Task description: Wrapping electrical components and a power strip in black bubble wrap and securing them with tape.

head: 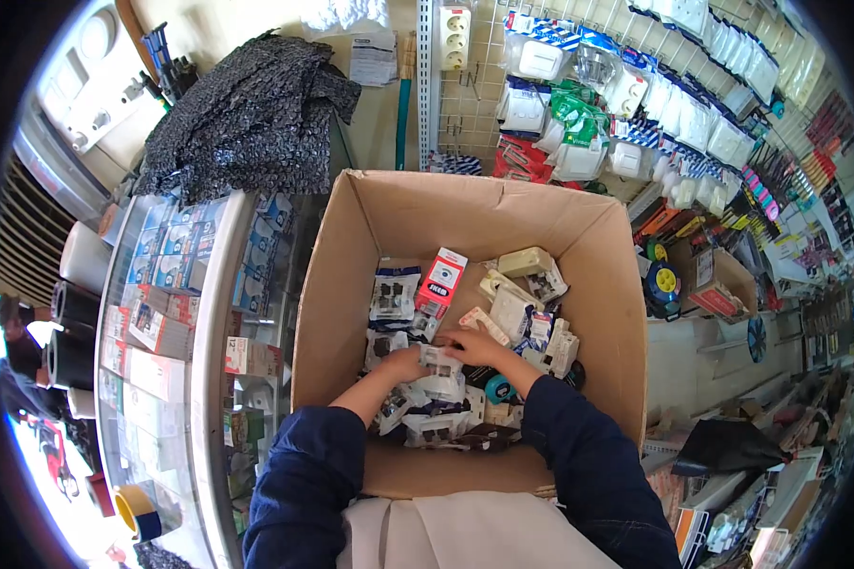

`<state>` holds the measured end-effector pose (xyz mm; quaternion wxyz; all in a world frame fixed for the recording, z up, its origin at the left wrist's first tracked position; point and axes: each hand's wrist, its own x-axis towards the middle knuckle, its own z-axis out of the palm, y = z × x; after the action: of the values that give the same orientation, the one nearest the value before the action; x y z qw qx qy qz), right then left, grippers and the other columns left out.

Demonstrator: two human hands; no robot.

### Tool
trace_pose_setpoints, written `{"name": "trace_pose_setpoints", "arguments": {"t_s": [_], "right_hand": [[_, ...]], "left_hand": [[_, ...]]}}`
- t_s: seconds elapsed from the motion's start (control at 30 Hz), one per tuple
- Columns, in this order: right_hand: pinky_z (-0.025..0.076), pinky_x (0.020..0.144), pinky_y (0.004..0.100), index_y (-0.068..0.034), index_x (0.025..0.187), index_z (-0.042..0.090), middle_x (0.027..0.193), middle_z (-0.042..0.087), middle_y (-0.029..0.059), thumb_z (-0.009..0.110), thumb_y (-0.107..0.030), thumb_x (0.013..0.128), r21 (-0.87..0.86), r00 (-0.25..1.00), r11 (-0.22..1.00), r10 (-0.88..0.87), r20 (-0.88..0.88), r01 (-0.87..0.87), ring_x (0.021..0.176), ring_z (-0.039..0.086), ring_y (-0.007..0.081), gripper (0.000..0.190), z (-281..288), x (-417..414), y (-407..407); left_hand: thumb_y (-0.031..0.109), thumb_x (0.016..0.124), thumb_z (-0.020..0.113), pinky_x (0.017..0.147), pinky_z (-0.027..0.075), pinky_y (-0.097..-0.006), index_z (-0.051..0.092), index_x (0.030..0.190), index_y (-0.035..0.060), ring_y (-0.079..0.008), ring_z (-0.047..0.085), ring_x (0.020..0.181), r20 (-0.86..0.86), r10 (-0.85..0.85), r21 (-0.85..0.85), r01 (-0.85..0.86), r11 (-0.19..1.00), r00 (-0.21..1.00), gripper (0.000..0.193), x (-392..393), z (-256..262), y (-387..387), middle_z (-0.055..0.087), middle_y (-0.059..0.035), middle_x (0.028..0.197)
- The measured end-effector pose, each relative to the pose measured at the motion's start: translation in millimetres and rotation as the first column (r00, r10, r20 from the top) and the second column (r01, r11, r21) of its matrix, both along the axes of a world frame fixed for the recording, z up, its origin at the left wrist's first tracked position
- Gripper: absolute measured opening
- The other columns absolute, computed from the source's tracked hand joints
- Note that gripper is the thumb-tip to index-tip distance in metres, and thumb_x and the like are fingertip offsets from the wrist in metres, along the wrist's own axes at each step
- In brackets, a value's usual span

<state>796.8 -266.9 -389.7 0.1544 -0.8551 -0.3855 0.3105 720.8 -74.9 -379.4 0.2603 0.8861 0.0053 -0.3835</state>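
Observation:
Both my hands reach down into a large open cardboard box [427, 210]. A clear plastic packet [443, 375] holding a white electrical fitting is between them. My left hand [404, 365] grips the packet's left edge, while the fingers of my right hand [475, 346] pinch its upper edge. Around them lie more packaged fittings, among them a packet [396, 295] with dark parts at the upper left. A red and white carton [442, 282] lies behind my hands. To the right are a white switch plate [510, 317], a cream plastic housing [524, 262] and a round teal object [499, 389].
On the left stands a glass display case [217, 370] with boxed bulbs, black bubble wrap [249, 121] heaped on top and a tape roll [137, 512]. Packaged switches and sockets hang on a wire grid [470, 99] behind the box. A smaller carton [719, 284] sits at right.

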Motion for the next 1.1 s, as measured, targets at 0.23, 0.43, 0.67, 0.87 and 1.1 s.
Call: {"name": "trace_pose_setpoints", "arguments": {"t_s": [0.23,0.43,0.67,0.87,1.1], "right_hand": [[0.048,0.078,0.0405,0.000,0.117,0.042,0.101,0.057,0.0184,0.079,-0.038,0.053,-0.090,0.849,0.882,-0.411,0.333,0.462,0.092,0.055,0.0371,0.083,-6,9,-16],[0.049,0.077,0.0351,0.002,0.123,0.037,0.096,0.060,0.0203,0.079,-0.032,0.052,0.038,0.900,0.901,-0.433,0.056,0.431,0.090,0.059,0.0317,0.089,12,31,-28],[0.047,0.078,0.0301,-0.007,0.114,0.051,0.113,0.055,0.0069,0.068,-0.025,0.076,0.189,0.434,0.537,-0.378,-0.818,0.822,0.101,0.052,0.0129,0.046,67,36,-25],[0.045,0.078,0.0304,-0.005,0.114,0.055,0.103,0.061,0.0136,0.061,-0.031,0.082,0.376,0.942,0.870,-0.248,-0.226,0.319,0.091,0.059,0.0186,0.041,49,62,-28],[0.046,0.083,0.0373,0.005,0.117,0.047,0.112,0.054,0.0253,0.063,-0.024,0.072,-0.263,0.822,0.779,-0.547,0.158,0.569,0.098,0.057,0.0338,0.055,-7,123,-81]], "left_hand": [[0.048,0.077,0.057,0.088,0.042,-0.0402,0.049,0.116,0.0028,-0.0336,0.052,0.107,0.062,-0.142,-0.011,0.143,0.990,0.988,0.060,-2,-3,-8,0.055,-0.0199,0.114],[0.042,0.079,0.060,0.081,0.045,-0.0352,0.042,0.125,-0.0012,-0.0278,0.054,0.103,-0.063,-0.050,-0.096,0.044,0.994,0.997,0.066,11,14,-9,0.055,-0.0221,0.110],[0.051,0.078,0.059,0.088,0.040,-0.0344,0.028,0.132,0.0049,-0.0285,0.049,0.111,0.008,0.407,-0.541,-0.338,0.770,0.913,0.078,6,36,-21,0.049,-0.0141,0.121],[0.051,0.079,0.059,0.084,0.041,-0.0335,0.030,0.131,0.0111,-0.0221,0.049,0.113,-0.456,0.504,-0.583,-0.674,0.453,0.734,0.072,16,70,-21,0.048,-0.0114,0.123],[0.028,0.080,0.061,0.077,0.044,-0.0335,0.041,0.123,0.0040,-0.0192,0.053,0.089,-0.257,0.603,-0.493,-0.639,0.590,0.755,0.054,14,87,-30,0.056,-0.0090,0.098]]}}
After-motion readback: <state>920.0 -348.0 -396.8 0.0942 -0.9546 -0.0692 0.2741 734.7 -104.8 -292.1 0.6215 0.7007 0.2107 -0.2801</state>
